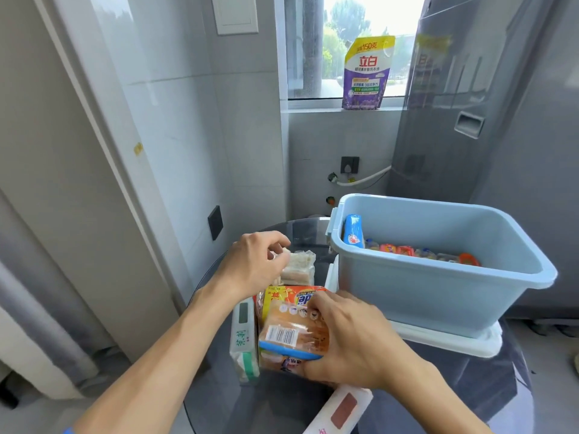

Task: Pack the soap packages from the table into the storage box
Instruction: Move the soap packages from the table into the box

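An orange soap package (289, 327) with a barcode lies on the dark round glass table (282, 402); my right hand (354, 343) grips it from the right side. Farther back, my left hand (253, 264) pinches the corner of a clear-wrapped pale soap package (299, 267). A white and green package (242, 343) lies left of the orange one. The light blue storage box (423, 296) stands open on the right, with a blue soap package (353, 231) upright at its left end and several orange ones along its bottom.
The box rests on its white lid (445, 341). A white and pink package (341, 411) lies at the table's near edge. A purple detergent pouch (368, 73) stands on the windowsill. A tiled wall is at the left, a grey appliance behind the box.
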### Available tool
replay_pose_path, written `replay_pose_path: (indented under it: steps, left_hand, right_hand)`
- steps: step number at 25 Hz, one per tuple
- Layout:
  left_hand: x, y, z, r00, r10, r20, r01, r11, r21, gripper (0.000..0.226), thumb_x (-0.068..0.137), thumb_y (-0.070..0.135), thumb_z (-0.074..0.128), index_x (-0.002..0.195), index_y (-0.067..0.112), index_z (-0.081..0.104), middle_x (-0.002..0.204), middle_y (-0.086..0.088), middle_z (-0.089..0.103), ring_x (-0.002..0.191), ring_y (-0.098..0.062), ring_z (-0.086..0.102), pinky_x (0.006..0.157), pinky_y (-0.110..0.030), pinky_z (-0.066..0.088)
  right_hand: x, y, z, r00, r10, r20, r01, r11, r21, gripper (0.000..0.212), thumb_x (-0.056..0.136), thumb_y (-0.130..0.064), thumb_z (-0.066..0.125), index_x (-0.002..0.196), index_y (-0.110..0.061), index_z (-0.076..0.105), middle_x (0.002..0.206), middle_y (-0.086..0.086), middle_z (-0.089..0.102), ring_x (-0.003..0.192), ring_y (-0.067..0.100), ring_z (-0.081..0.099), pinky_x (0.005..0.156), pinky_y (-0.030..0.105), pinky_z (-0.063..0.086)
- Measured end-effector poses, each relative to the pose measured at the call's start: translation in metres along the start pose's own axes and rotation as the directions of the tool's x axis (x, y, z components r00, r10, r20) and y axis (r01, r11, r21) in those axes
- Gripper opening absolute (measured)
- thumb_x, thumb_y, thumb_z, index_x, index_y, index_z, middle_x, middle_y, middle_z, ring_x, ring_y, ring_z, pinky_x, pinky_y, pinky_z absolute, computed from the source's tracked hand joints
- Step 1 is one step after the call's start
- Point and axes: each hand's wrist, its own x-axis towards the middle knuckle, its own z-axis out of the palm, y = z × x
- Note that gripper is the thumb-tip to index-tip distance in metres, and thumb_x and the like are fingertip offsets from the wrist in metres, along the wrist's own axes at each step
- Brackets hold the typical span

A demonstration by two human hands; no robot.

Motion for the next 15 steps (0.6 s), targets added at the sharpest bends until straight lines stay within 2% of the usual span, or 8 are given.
replay_pose_path:
  steps: [2,5,7,8,9,11,13,15]
  left_hand:
    - [0.006,0.007,-0.005,0.990,-0.060,-0.128,0.052,0.996,-0.067,0.022,0.087,0.025,0.063,0.107,0.025,0.072,0.089,0.010,0.070,0.078,-0.008,0.066,0.074,-0.027,0.053]
    - [0.015,0.023,-0.011,0.952,-0.194,-0.236,0.112,0.940,-0.322,0.018,0.085,0.024,0.062,0.099,0.022,0.074,0.086,0.005,0.074,0.079,-0.013,0.069,0.072,-0.031,0.055]
    - [0.017,0.040,-0.008,0.949,-0.144,-0.280,0.031,0.928,-0.372,0.016,0.085,0.029,0.061,0.095,0.024,0.073,0.086,0.006,0.074,0.079,-0.009,0.069,0.067,-0.027,0.053]
    - [0.017,0.051,-0.003,0.956,-0.057,-0.287,-0.046,0.940,-0.338,0.015,0.087,0.029,0.061,0.098,0.026,0.072,0.092,0.008,0.074,0.083,-0.006,0.066,0.068,-0.026,0.051]
    - [0.016,0.061,0.005,0.964,0.065,-0.257,-0.138,0.951,-0.277,0.017,0.091,0.031,0.061,0.105,0.027,0.071,0.103,0.010,0.072,0.093,-0.005,0.063,0.075,-0.027,0.051]
    - [0.016,0.076,0.023,0.953,0.297,-0.050,-0.301,0.950,-0.084,0.030,0.098,0.040,0.051,0.124,0.030,0.064,0.133,0.012,0.059,0.124,-0.010,0.047,0.097,-0.035,0.041]
    - [0.018,0.080,0.035,0.931,0.335,0.146,-0.346,0.937,0.057,0.037,0.101,0.048,0.038,0.126,0.036,0.063,0.148,0.017,0.045,0.140,-0.012,0.026,0.105,-0.040,0.029]
    - [0.022,0.078,0.039,0.937,0.282,0.208,-0.300,0.952,0.065,0.047,0.097,0.056,0.028,0.117,0.038,0.067,0.148,0.020,0.044,0.141,-0.010,0.020,0.105,-0.042,0.028]
  right_hand:
    - [-0.005,-0.002,-0.027,0.992,0.059,-0.110,-0.045,0.992,0.120,0.062,0.053,-0.081,0.062,0.090,-0.037,0.039,0.079,-0.020,0.050,0.073,0.006,0.047,0.058,0.022,0.038]
    - [-0.011,0.002,-0.073,0.920,0.259,-0.293,-0.140,0.918,0.371,0.062,0.048,-0.077,0.067,0.086,-0.034,0.045,0.074,-0.014,0.059,0.070,0.004,0.054,0.057,0.025,0.041]
    - [-0.008,0.016,-0.098,0.819,0.424,-0.386,-0.183,0.831,0.525,0.059,0.045,-0.070,0.070,0.086,-0.031,0.051,0.074,-0.014,0.066,0.067,0.003,0.060,0.056,0.027,0.046]
    - [-0.003,0.026,-0.109,0.758,0.501,-0.417,-0.209,0.792,0.573,0.059,0.045,-0.069,0.071,0.086,-0.030,0.053,0.075,-0.013,0.067,0.068,0.004,0.062,0.058,0.031,0.050]
    - [0.003,0.036,-0.118,0.697,0.561,-0.447,-0.249,0.773,0.584,0.060,0.045,-0.069,0.070,0.087,-0.029,0.054,0.075,-0.011,0.066,0.071,0.008,0.064,0.059,0.035,0.052]
    - [0.018,0.057,-0.129,0.604,0.639,-0.477,-0.391,0.759,0.521,0.062,0.047,-0.069,0.067,0.089,-0.026,0.053,0.077,-0.011,0.062,0.074,0.015,0.061,0.058,0.035,0.047]
    - [0.036,0.076,-0.132,0.575,0.705,-0.415,-0.534,0.708,0.462,0.066,0.052,-0.067,0.067,0.093,-0.018,0.052,0.080,-0.007,0.060,0.075,0.020,0.058,0.057,0.034,0.040]
    - [0.049,0.089,-0.124,0.580,0.737,-0.346,-0.635,0.676,0.375,0.063,0.057,-0.063,0.069,0.093,-0.015,0.052,0.079,-0.003,0.060,0.073,0.023,0.056,0.054,0.033,0.037]
